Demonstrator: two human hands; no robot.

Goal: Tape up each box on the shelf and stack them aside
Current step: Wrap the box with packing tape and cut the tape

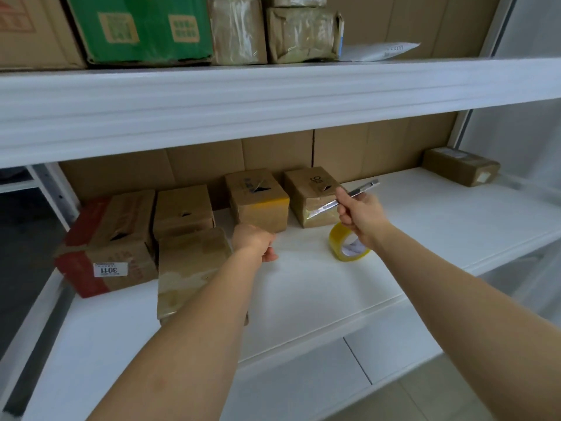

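left hand (254,242) fingers curled from view, green box (142,25) cropped
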